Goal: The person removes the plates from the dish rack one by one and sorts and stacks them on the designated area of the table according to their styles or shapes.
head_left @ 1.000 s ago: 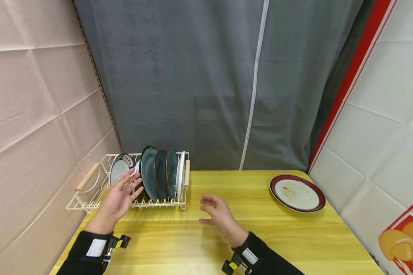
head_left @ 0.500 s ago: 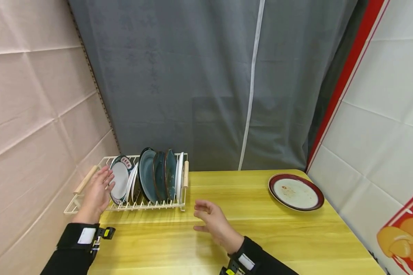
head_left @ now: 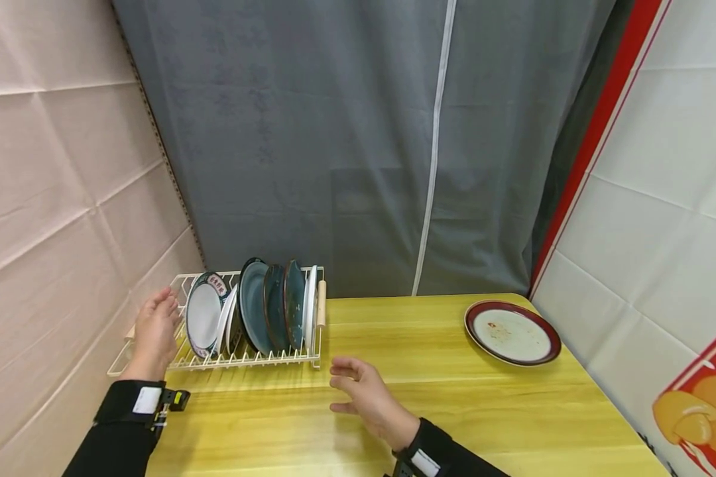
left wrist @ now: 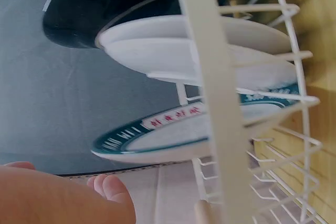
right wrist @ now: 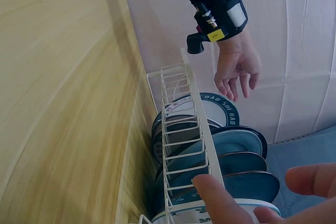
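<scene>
My left hand (head_left: 153, 334) hovers by the left end of a white wire dish rack (left wrist: 210, 87), fingers loosely bent and holding nothing. It overlaps the rack's left wooden handle in the head view. Just right of it, a white plate with a dark green lettered rim (head_left: 203, 315) leans in the slots. Smaller white plates (head_left: 224, 323), several blue plates (head_left: 254, 306) and white dishes (head_left: 312, 305) stand upright along the rack. My right hand (head_left: 370, 401) hangs in front of the rack's right end, thumb and fingers apart with nothing between them.
A dark-red-rimmed plate (head_left: 522, 338) with brownish marks on its white middle lies flat on the yellow wood table (head_left: 441, 411) at the right. Grey curtain (head_left: 304, 132) closes off the back. Pale cloth walls (head_left: 54, 232) flank the table, close to the rack's left side.
My left hand has moved left, from in front of the plates to the rack's left end, uncovering the lettered plate. The right hand has shifted slightly left and down in view.
</scene>
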`<state>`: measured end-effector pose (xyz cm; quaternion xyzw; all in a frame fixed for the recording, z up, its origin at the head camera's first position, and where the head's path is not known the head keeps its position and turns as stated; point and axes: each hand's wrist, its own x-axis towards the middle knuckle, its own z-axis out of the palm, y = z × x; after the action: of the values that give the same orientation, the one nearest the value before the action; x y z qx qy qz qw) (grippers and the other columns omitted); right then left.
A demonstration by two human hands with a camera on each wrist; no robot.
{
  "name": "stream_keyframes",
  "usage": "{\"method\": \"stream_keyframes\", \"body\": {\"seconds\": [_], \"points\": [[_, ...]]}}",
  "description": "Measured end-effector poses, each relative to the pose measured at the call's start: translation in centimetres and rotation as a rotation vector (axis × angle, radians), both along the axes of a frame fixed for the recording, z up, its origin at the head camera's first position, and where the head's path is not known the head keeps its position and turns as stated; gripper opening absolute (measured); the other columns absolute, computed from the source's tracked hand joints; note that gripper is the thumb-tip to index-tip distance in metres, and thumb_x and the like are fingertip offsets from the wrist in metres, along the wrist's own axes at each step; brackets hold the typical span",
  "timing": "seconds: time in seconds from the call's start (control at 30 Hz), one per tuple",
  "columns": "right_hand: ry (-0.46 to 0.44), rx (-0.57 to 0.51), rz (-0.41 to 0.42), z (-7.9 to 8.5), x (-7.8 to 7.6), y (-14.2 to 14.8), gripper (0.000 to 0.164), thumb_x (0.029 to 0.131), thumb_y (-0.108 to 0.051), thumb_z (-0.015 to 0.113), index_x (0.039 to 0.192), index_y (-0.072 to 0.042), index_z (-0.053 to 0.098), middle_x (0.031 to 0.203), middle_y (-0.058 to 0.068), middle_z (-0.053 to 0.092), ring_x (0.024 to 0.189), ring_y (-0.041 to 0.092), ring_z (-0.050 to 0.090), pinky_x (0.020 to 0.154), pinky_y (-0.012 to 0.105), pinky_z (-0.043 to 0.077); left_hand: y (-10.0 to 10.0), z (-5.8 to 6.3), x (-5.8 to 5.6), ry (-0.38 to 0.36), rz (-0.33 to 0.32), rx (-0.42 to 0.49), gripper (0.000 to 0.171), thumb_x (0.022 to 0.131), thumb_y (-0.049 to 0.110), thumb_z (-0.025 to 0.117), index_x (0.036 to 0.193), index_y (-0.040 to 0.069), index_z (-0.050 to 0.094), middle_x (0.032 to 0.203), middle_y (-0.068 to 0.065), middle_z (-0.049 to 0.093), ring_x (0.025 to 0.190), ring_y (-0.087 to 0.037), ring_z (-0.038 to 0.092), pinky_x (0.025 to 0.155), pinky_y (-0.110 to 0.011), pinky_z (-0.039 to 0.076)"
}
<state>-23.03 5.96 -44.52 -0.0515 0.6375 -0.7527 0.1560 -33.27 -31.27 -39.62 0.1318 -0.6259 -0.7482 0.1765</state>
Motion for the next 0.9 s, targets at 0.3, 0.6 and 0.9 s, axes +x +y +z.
{"method": "stream_keyframes", "body": {"seconds": [0.3,0.6,0.9], "points": [[-0.017,-0.003,0.026,-0.2,0.1,-1.0,0.044,0.094,-0.005,0.059,0.136,0.004,0.049,0.129,0.015,0.054,0.114,0.025,0.055,0.081,0.047,0.059,-0.6,-2.2,-1.4,-0.057,0.016,-0.165,0.060,0.104,0.019,0.042,0.156,0.000,0.019,0.156,-0.017,0.027,0.146,-0.024,0.025,0.123,-0.032,0.018],[-0.044,-0.016,0.032,-0.3,0.4,-1.7,0.041,0.096,-0.005,0.058,0.135,0.002,0.051,0.126,0.014,0.056,0.113,0.026,0.056,0.078,0.046,0.060,0.4,-3.5,-2.8,-0.062,0.039,-0.348,0.057,0.097,-0.002,0.045,0.151,-0.008,0.028,0.146,-0.029,0.038,0.113,-0.019,0.045,0.090,-0.018,0.039],[-0.041,-0.029,0.037,-0.2,0.7,-1.9,0.040,0.095,-0.004,0.059,0.134,0.003,0.052,0.125,0.014,0.056,0.112,0.027,0.055,0.078,0.046,0.060,0.3,-4.0,-2.9,-0.029,0.081,-0.423,0.057,0.090,-0.008,0.040,0.147,-0.010,0.034,0.141,-0.033,0.043,0.123,-0.034,0.043,0.084,-0.014,0.038]]}}
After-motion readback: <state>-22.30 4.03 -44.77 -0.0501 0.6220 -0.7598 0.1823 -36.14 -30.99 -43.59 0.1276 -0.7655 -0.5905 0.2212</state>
